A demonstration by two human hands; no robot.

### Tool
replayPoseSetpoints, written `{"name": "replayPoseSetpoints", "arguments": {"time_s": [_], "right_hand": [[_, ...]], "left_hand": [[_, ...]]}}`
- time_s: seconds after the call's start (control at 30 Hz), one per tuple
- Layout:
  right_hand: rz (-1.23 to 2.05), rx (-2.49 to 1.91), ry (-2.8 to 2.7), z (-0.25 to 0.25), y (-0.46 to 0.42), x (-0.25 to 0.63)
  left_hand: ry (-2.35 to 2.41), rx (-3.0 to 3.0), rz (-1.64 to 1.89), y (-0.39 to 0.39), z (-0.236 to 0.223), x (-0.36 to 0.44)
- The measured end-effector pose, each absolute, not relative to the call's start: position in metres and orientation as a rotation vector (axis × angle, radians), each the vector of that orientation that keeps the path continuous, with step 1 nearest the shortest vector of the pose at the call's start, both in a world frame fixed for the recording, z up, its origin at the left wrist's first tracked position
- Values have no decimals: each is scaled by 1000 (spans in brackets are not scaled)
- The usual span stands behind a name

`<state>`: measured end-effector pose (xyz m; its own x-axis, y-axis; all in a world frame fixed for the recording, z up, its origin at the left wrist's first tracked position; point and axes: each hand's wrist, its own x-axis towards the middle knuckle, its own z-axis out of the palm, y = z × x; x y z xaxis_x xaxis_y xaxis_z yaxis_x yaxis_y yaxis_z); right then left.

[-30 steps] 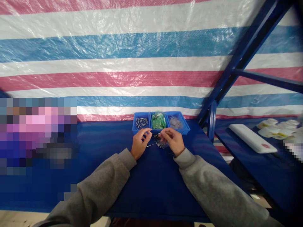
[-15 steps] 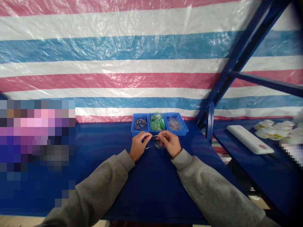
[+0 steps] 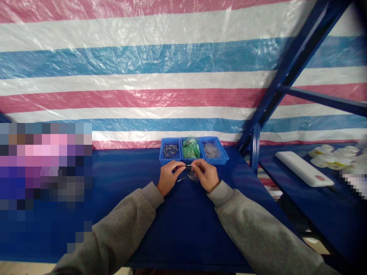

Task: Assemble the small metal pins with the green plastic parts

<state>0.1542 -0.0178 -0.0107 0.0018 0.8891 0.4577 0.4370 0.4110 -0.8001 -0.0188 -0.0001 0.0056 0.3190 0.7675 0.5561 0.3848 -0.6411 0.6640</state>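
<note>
Just in front of the blue bins, my left hand [image 3: 168,177] pinches one end of a slim dark-and-silver metal piece [image 3: 188,165], which looks like a screw. My right hand [image 3: 207,175] is closed at the other end of it, fingertips close to those of the left. Several similar loose pieces [image 3: 190,175] lie on the table under my hands, one [image 3: 181,179] apart from the others beside the left fingers. A small clear plastic bag seems to lie by the right fingers, mostly hidden.
Three joined blue bins stand behind my hands: screw-like metal pieces [image 3: 171,151] at left, green packets [image 3: 190,148] in the middle, clear bags [image 3: 211,150] at right. To the right are a blue metal frame [image 3: 255,149], a white oblong case [image 3: 304,169] and white rolls [image 3: 327,158]. A blurred patch covers the left.
My hands stay nearly in place, still holding the metal piece between them. The view has shifted very slightly.
</note>
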Motion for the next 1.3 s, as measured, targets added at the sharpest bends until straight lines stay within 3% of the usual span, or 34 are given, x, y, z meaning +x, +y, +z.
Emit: {"name": "replayPoseSetpoints", "arguments": {"time_s": [0.67,1.03,1.3], "right_hand": [[408,-1064,-1749,-10,-20,151],[345,-1095,-1797,-14,-18,152],[263,-1113,-1759,-9,-21,153]], "left_hand": [[1144,2087,1164,-5,5,-19],[965,2149,1357,-8,8,-19],[1015,2003,1188,-8,5,-19]]}}
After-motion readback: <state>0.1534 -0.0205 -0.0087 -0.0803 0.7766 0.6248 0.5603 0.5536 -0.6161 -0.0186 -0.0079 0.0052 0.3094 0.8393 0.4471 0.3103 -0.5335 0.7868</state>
